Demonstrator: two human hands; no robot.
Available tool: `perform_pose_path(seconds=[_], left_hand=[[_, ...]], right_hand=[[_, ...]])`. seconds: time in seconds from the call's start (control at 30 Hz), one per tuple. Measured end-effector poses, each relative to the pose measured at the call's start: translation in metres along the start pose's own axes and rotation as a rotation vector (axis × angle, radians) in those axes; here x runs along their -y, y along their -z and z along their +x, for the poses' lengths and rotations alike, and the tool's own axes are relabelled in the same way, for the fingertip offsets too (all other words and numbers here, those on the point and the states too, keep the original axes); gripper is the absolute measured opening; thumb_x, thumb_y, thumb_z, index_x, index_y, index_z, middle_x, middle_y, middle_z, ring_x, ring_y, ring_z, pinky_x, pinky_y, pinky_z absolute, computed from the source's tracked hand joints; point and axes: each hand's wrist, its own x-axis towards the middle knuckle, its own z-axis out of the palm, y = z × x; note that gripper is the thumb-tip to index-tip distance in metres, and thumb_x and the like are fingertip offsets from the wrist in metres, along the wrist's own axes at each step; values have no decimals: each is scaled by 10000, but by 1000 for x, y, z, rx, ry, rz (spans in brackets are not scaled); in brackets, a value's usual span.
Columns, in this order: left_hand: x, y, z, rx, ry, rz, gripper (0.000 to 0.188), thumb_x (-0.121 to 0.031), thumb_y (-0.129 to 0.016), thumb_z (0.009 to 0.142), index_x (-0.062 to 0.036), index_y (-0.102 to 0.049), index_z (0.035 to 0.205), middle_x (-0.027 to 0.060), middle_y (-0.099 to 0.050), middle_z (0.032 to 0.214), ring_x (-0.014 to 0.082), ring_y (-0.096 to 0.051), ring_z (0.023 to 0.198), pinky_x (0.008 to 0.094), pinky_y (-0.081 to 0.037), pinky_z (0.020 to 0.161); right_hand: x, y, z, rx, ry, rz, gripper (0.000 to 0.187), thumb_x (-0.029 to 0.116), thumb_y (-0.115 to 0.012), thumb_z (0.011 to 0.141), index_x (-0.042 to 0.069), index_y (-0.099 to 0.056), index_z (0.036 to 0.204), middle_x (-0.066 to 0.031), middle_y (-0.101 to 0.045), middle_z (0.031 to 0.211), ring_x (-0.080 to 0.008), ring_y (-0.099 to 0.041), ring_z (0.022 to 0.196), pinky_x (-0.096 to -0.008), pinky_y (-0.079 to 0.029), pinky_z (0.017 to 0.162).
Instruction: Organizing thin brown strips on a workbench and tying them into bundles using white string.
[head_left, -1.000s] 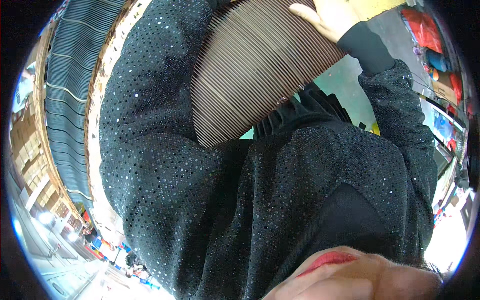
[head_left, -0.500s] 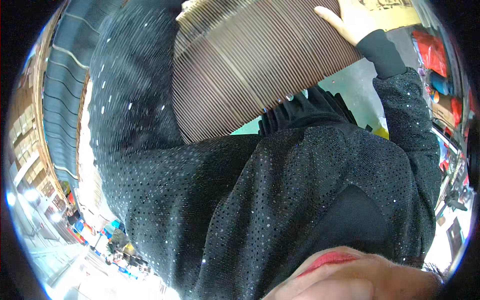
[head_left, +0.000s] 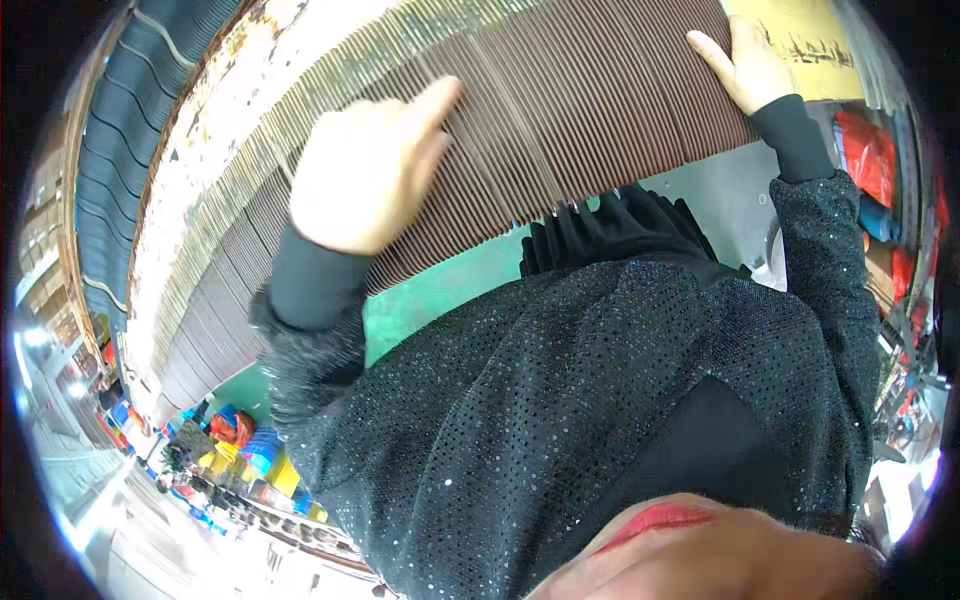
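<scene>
A long row of thin brown strips (head_left: pixel 590 95), packed side by side, curves across the view in front of me. Over its middle is my left hand (head_left: pixel 365 175), back upward, with the index finger stretched out and the other fingers partly hidden. It holds nothing that I can see; whether it touches the strips I cannot tell. At the row's right end my right hand (head_left: pixel 752 70) lies with thumb and fingers apart, against the edge of the strips and beside a yellow panel (head_left: pixel 800 45).
A green work surface (head_left: pixel 430 300) shows between the row and my body. Beyond the row runs a pale, speckled surface (head_left: pixel 225 110), with a dark ribbed band (head_left: pixel 135 170) at far left. A red plastic bag (head_left: pixel 865 150) is at right; colourful items (head_left: pixel 250 445) are at lower left.
My left arm has swung back from the upper left, bringing the left hand into view over the strips. More of the row shows on the left. My right hand stays at the right end.
</scene>
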Motion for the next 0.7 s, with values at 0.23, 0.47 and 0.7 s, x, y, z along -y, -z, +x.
perform_pose_path(seconds=[0.23,0.47,0.7], left_hand=[[-74,-37,-11,-53,119,45,615,-401,-749,874,-155,-600,1417,27,-523,832,204,-554,770,376,-444,706],[-94,-55,-10,-111,238,23,636,-400,-777,838,-119,-614,1384,21,-524,829,201,-558,782,372,-429,736],[-118,-57,-5,-204,422,0,631,-404,-828,759,-161,-651,1314,58,-493,995,236,-523,902,379,-403,762]], right_hand=[[-10,-1,2,146,-33,-44,842,713,-457,978,-82,-553,1240,-343,-641,1174,-477,-622,1121,-514,-481,972],[3,11,3,126,-32,-33,858,746,-462,953,-61,-579,1220,-352,-638,1180,-483,-625,1119,-530,-483,969],[-15,6,4,98,-21,-24,828,739,-470,953,-61,-586,1135,-340,-650,1143,-495,-627,1079,-535,-486,933]])
